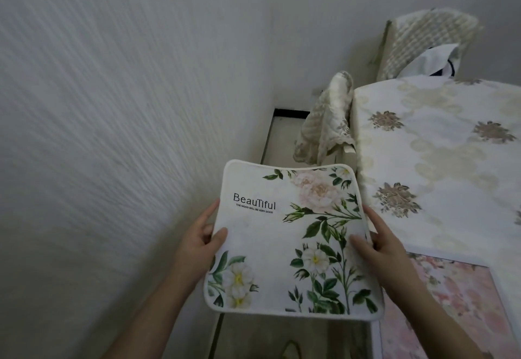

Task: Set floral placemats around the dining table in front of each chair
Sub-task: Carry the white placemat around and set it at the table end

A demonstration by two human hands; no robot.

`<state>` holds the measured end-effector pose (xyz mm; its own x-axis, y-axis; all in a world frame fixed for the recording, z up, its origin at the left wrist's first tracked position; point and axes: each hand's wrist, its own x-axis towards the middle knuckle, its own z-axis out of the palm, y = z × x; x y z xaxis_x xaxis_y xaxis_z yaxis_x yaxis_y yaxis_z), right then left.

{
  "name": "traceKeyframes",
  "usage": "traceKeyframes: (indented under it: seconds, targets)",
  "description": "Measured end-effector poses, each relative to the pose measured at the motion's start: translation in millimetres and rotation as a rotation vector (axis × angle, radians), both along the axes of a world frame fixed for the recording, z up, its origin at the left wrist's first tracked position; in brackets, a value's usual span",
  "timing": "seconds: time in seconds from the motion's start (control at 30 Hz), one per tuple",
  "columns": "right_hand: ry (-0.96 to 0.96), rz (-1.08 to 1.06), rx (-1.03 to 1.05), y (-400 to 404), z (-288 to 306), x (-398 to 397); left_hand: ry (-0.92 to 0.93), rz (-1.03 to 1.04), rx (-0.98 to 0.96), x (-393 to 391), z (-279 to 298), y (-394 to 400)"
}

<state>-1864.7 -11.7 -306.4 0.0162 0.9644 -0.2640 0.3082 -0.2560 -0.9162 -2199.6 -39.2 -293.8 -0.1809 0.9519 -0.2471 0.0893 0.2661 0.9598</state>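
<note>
Both hands grip one floral placemat (290, 240) by its side edges, left hand (197, 243) and right hand (380, 248) each with thumb on top and fingers beneath, holding it in the air just left of the bench (439, 161). The bench carries a flower-patterned cloth, with a pink placemat (456, 302) lying at its near corner. Two covered chairs (329, 121) stand at its far sides beside a white textured wall (112, 105).

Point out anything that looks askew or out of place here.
The lace cover on the near chair is bunched and slumped to one side against the table edge, not smoothed over the chair back. The placemat is off the table, in the grip of left hand and right hand.
</note>
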Motion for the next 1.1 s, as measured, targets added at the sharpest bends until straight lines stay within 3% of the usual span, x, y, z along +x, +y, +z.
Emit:
traceKeyframes:
  seconds: [0.5,1.1]
  targets:
    - [0.036,-0.162,-0.022,115.1,13.7,-4.7,0.034,-0.107,0.013,-3.6,-4.9,167.8]
    - [0.045,-0.488,0.039,223.4,35.8,35.2,-0.123,-0.358,0.032,62.2,12.2,380.0]
